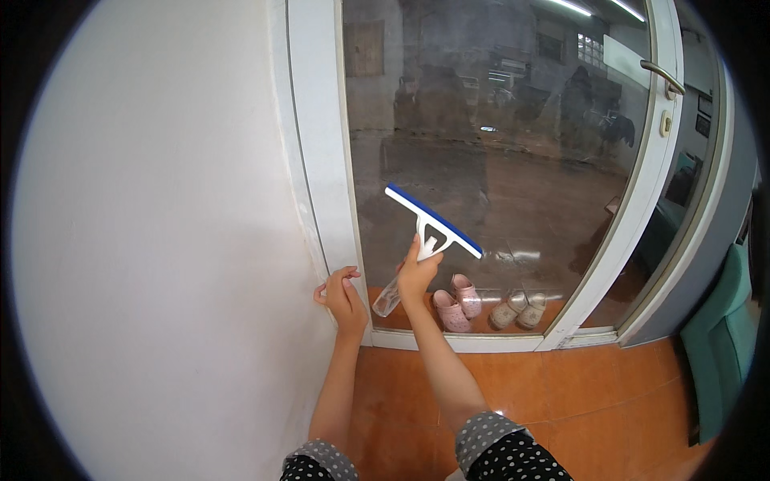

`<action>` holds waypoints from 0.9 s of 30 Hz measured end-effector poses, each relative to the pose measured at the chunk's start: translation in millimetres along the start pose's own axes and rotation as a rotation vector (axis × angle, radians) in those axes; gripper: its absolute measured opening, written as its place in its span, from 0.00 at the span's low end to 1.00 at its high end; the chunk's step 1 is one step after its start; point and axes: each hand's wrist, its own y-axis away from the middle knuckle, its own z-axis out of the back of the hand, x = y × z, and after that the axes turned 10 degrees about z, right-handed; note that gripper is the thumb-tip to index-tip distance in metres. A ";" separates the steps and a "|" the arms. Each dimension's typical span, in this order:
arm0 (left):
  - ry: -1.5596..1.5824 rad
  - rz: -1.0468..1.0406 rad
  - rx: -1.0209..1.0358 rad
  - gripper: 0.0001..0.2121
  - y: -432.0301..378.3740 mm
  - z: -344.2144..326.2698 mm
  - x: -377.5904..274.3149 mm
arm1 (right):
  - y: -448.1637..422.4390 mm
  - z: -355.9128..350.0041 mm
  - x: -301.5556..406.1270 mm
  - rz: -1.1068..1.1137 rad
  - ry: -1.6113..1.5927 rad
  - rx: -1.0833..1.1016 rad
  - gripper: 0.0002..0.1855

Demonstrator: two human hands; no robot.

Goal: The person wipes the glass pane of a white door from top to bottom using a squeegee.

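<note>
My right hand (419, 272) is closed around the handle of a white window squeegee with a built-in spray bottle (388, 299). The squeegee's blue blade (434, 219) slants down to the right in front of the glass door pane (511, 180); whether it touches the glass I cannot tell. My left hand (344, 300) is raised beside the white door frame (325, 150), its fingers bent and apart, with nothing in it. Pink clogs (455, 306) and beige clogs (518, 311) show low behind the glass.
A white wall (168, 240) runs along the left. The door has a metal lever handle (662, 75) at the upper right. A green upholstered seat (719, 349) stands at the right on the orange tiled floor (589, 391).
</note>
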 end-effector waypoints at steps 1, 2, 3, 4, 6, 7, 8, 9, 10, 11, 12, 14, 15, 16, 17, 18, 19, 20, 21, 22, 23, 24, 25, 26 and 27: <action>0.019 0.009 -0.008 0.13 -1.2 -1.0 1.0 | 2.3 1.8 4.4 -0.017 0.031 0.042 0.19; 0.038 0.018 -0.017 0.12 -1.4 -1.6 1.4 | 3.5 6.7 9.4 -0.035 0.063 0.085 0.20; 0.051 0.025 -0.016 0.12 -0.8 -3.5 -1.1 | 2.5 11.7 16.2 -0.050 0.093 0.120 0.20; 0.062 0.033 -0.016 0.12 0.2 -5.1 -3.9 | -1.5 11.9 15.4 0.063 0.119 0.120 0.20; 0.078 0.041 -0.013 0.12 0.0 -6.8 -8.4 | -16.5 4.0 16.5 0.287 0.169 0.120 0.20; 0.082 0.044 -0.008 0.12 0.3 -8.4 -9.3 | -25.5 -0.3 24.3 0.333 0.204 0.141 0.21; 0.085 0.048 -0.003 0.13 0.4 -9.7 -10.0 | -36.2 -5.8 32.9 0.379 0.238 0.164 0.21; 0.084 0.062 -0.001 0.14 2.2 -12.8 -8.8 | -43.6 -9.4 38.6 0.424 0.277 0.186 0.22; 0.079 0.070 -0.003 0.15 1.9 -13.3 -8.8 | -47.2 -14.1 44.7 0.459 0.363 0.184 0.22; 0.073 0.079 -0.005 0.16 2.3 -13.2 -7.7 | -49.5 -18.2 50.3 0.493 0.449 0.183 0.22; 0.079 0.088 -0.010 0.16 2.1 -13.1 -7.5 | -50.6 -19.9 54.1 0.530 0.535 0.180 0.23; 0.087 0.106 -0.020 0.16 1.8 -12.2 -5.3 | -42.9 -20.0 54.6 0.470 0.600 0.224 0.24; 0.092 0.105 -0.020 0.16 2.0 -12.8 -6.5 | -39.0 -17.3 53.7 0.442 0.637 0.243 0.25; 0.095 0.105 -0.021 0.15 2.2 -12.5 -7.5 | -33.8 -14.4 46.2 0.432 0.661 0.246 0.25; 0.097 0.105 -0.021 0.14 2.7 -12.3 -7.7 | -27.5 -11.0 32.0 0.422 0.684 0.251 0.25; 0.101 0.110 -0.024 0.14 3.2 -13.1 -6.7 | -22.2 -5.5 17.9 0.413 0.707 0.254 0.25; 0.101 0.114 -0.030 0.14 2.6 -12.8 -3.9 | -16.6 -0.5 4.1 0.407 0.722 0.258 0.25; 0.102 0.118 -0.036 0.14 2.5 -12.3 -2.5 | -10.3 5.0 -9.4 0.400 0.737 0.261 0.25; 0.105 0.117 -0.033 0.15 2.4 -13.1 -4.4 | -5.6 11.8 -23.0 0.395 0.755 0.262 0.25; 0.105 0.118 -0.031 0.15 2.6 -12.6 -6.0 | -0.2 19.7 -38.3 0.400 0.770 0.282 0.25; 0.105 0.119 -0.029 0.15 2.5 -11.9 -7.8 | 4.4 29.2 -51.9 0.406 0.783 0.302 0.25; 0.105 0.116 -0.027 0.15 2.2 -11.3 -7.9 | 9.4 37.2 -60.5 0.413 0.797 0.323 0.25; 0.107 0.110 -0.024 0.15 1.4 -11.5 -7.8 | 14.0 44.2 -65.0 0.401 0.814 0.340 0.24; 0.109 0.105 -0.021 0.15 1.1 -11.8 -8.4 | 17.5 51.0 -69.0 0.389 0.833 0.356 0.24; 0.102 0.100 -0.018 0.15 1.7 -12.0 -8.3 | 19.7 54.4 -66.2 0.375 0.851 0.373 0.24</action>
